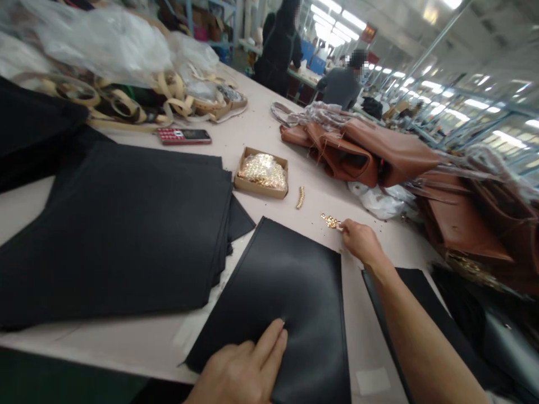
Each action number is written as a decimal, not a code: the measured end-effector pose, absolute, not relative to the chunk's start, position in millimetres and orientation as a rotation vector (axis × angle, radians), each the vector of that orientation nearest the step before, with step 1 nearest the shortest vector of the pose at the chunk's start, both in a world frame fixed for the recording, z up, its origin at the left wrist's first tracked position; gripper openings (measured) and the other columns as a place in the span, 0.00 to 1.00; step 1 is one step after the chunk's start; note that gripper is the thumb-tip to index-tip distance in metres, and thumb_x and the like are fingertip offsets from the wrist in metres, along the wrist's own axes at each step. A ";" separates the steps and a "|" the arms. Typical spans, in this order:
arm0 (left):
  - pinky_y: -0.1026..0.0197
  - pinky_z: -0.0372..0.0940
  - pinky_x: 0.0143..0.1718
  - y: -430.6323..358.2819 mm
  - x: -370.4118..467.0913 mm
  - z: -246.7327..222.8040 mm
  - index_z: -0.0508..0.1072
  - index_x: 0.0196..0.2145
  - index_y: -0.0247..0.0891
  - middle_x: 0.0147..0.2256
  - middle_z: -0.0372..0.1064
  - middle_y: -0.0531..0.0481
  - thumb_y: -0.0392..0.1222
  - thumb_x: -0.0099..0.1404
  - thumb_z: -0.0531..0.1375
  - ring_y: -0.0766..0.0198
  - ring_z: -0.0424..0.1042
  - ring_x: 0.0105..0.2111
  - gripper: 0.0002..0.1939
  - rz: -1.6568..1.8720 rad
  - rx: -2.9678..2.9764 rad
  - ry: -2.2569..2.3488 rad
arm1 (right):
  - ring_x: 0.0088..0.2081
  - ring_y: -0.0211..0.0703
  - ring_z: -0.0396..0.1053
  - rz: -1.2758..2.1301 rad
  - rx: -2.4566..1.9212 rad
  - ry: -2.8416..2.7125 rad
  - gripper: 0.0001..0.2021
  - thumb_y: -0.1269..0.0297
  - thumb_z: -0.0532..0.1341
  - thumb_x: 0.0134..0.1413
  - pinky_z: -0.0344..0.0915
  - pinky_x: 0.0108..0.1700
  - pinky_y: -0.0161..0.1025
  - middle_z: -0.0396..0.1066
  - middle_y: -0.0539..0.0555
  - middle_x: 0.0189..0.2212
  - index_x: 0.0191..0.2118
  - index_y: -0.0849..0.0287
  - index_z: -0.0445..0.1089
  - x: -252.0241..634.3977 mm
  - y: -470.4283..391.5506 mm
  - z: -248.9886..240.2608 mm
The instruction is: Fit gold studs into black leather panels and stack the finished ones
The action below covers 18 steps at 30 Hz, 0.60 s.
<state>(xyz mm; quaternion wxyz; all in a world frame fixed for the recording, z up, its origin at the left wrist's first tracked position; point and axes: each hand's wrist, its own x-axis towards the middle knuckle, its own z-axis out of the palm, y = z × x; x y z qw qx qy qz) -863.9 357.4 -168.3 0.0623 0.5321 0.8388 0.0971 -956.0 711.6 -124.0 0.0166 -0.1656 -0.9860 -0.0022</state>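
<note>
A black leather panel (295, 269) lies flat on the pale table (307, 227). My left hand (244, 367) rests on its lower part, two fingers extended and pressed together near a small spot; whether anything is under the fingertips is hidden. My right hand (360, 240) is beyond the panel's far right corner, its fingers pinched at a small scatter of gold metal pieces (330, 221). What exactly they grip is too small to make out. A short row of gold pieces (300, 197) stands left of the scatter, beside a cardboard box (261, 189) holding more in clear plastic.
Stacked black panels (126, 235) cover the left side. A red phone (184, 136), tape rolls and plastic bags (109, 45) lie behind. Brown leather bags (387, 146) line the right, with black pieces (425, 303) below. Two people (278, 50) are in the background.
</note>
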 end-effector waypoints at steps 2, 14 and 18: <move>0.55 0.75 0.36 356.8 -864.3 -158.5 0.62 0.63 0.32 0.65 0.57 0.39 0.37 0.59 0.60 0.56 0.76 0.38 0.34 0.316 1.613 2.477 | 0.43 0.47 0.75 0.248 -0.468 -3.051 0.14 0.69 0.55 0.62 0.68 0.47 0.41 0.77 0.61 0.41 0.51 0.62 0.69 -937.6 696.8 -124.4; 0.54 0.72 0.31 353.5 -861.4 -156.8 0.64 0.60 0.28 0.60 0.65 0.38 0.43 0.67 0.55 0.57 0.75 0.34 0.26 0.417 1.722 2.513 | 0.36 0.39 0.73 1.601 -0.318 -2.850 0.05 0.64 0.64 0.56 0.68 0.41 0.37 0.75 0.49 0.33 0.39 0.55 0.73 -833.0 557.4 -132.7; 0.56 0.69 0.30 352.0 -859.8 -157.2 0.64 0.59 0.28 0.59 0.66 0.38 0.42 0.69 0.53 0.58 0.74 0.33 0.24 0.446 1.740 2.548 | 0.36 0.40 0.74 1.546 -0.310 -2.917 0.04 0.66 0.63 0.55 0.68 0.42 0.37 0.76 0.49 0.33 0.38 0.55 0.73 -837.0 554.5 -131.8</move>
